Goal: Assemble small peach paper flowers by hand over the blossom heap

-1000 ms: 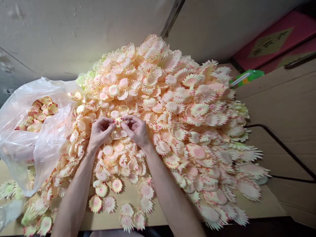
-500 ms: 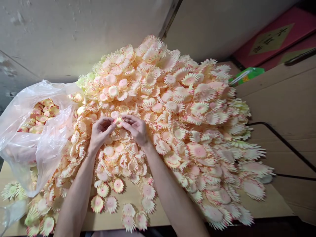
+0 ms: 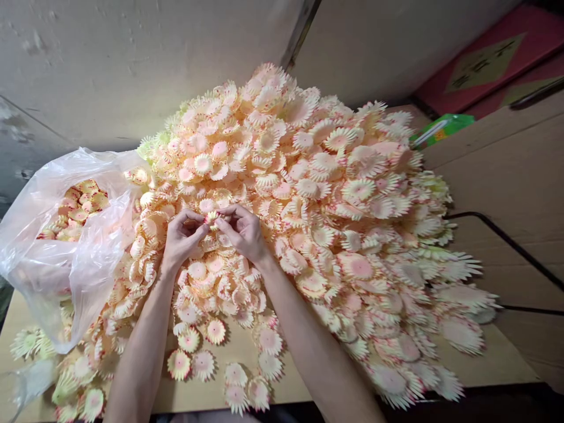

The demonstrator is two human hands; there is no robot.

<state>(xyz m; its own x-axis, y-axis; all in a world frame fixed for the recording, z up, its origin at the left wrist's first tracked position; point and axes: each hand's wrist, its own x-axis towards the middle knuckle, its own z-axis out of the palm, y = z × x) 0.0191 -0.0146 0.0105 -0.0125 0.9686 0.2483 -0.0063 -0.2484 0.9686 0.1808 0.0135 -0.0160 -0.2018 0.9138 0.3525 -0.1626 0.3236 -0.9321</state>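
Between the fingertips of both hands is a small artificial flower piece [image 3: 212,220], pale yellow with pinkish red tips. My left hand [image 3: 187,234] pinches its left edge, thumb against fingers. My right hand [image 3: 241,230] pinches it from the other side. Both hands are over a large heap of similar flower pieces [image 3: 308,188], cream and pink discs with fringed edges. Nearer my forearms, several loose flower pieces [image 3: 178,364] lie flat on the table.
At the left stands a translucent plastic bag [image 3: 99,258] with more flower pieces showing inside. The wooden table [image 3: 176,399] shows along the front. Cardboard [image 3: 506,182] with a black bar borders the right side, near a green packet [image 3: 445,129] and a red box [image 3: 493,59]. A wall rises behind.
The view has shifted slightly. Both hands stay over the same spot, and the held flower piece appears turned a little between the fingertips.
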